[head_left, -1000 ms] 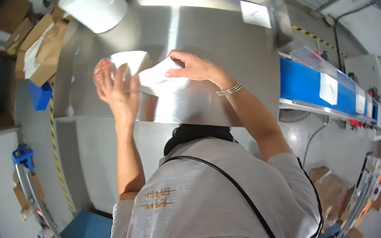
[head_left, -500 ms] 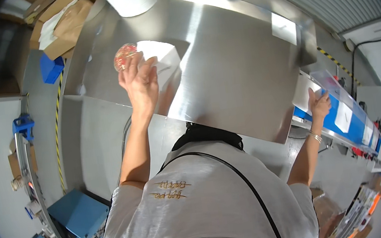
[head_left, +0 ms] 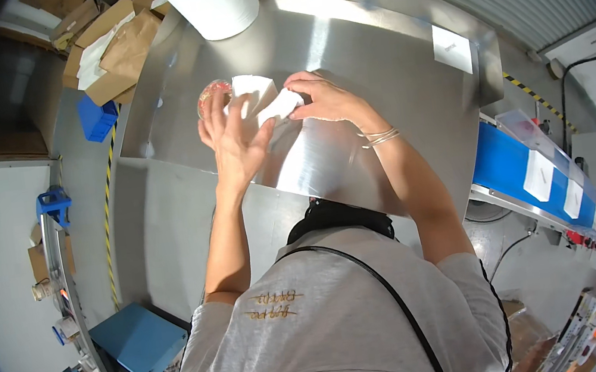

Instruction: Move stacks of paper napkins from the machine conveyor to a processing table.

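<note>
Evidently mid-handling, a person works at a steel surface (head_left: 393,109) beside a blue conveyor (head_left: 494,156), a white bin (head_left: 214,9) at its far side. The left hand (head_left: 234,145), half-curled, covers part of a white stack (head_left: 254,85), its hold impossible to tell; the right hand's (head_left: 328,101) grip pinches a white card (head_left: 283,104) beside it. A round, red-patterned object (head_left: 210,92) sits left of the stack.

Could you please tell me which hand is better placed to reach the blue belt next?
Probably the right hand: it is nearer the blue belt, though it pinches white paper. The left hand is farther off and would likely have to cross the right arm.
</note>
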{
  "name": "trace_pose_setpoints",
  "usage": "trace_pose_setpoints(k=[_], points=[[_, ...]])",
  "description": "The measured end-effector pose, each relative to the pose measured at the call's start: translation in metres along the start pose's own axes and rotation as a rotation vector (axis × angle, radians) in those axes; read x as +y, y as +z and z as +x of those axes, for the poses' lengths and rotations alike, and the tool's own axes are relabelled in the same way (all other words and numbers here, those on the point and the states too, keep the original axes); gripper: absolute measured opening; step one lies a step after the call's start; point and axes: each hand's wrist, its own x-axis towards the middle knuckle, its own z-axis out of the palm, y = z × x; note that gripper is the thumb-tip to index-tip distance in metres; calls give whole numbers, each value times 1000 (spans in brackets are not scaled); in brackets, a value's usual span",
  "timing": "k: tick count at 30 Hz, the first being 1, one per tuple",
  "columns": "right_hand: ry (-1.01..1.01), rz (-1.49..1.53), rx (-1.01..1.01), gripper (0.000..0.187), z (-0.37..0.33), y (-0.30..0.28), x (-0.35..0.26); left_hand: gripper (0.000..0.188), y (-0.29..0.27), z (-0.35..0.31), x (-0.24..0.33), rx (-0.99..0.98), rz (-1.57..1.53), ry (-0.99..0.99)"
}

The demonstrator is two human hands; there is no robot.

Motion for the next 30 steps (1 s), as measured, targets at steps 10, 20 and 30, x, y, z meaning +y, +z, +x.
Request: trace_pose_setpoints(k=[10, 20, 30], points=[[475, 402, 432, 37, -138, -30, -1, 50, 2, -4, 13, -149, -71, -320], [833, -231, 1083, 38, -402, -141, 91, 39, 80, -77, 170, -277, -343, 80], [977, -1314, 1080, 68, -481, -196, 98, 32, 88, -114, 206, -226, -359, 25]])
